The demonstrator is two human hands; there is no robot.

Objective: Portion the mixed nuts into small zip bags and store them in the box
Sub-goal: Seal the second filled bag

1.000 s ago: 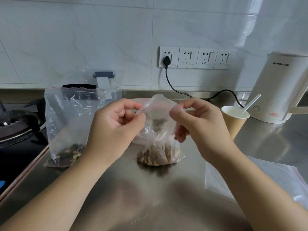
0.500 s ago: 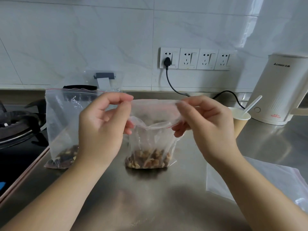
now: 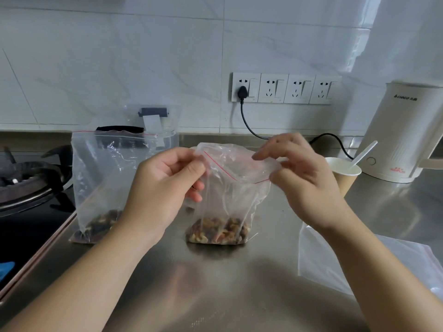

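Observation:
A small clear zip bag (image 3: 227, 195) with a red zip line stands on the steel counter, mixed nuts (image 3: 217, 231) heaped in its bottom. My left hand (image 3: 165, 188) pinches the top left corner of the bag. My right hand (image 3: 302, 176) pinches the top right corner, its other fingers spread above the rim. The bag's top edge is stretched between both hands. A larger zip bag (image 3: 103, 178) with a few dark nuts at its bottom stands upright to the left. Behind that stands a clear plastic box (image 3: 165, 133).
A paper cup (image 3: 344, 176) with a white plastic spoon (image 3: 363, 153) stands right of my right hand, in front of a cream electric kettle (image 3: 405, 133). Empty zip bags (image 3: 371, 267) lie at the lower right. A gas stove (image 3: 26, 188) sits at the left. A black cable (image 3: 249, 123) runs from the wall sockets.
My hands have drawn apart and stretched the crumpled bag top out flat. The bag now hangs straight with the nuts settled level at its bottom.

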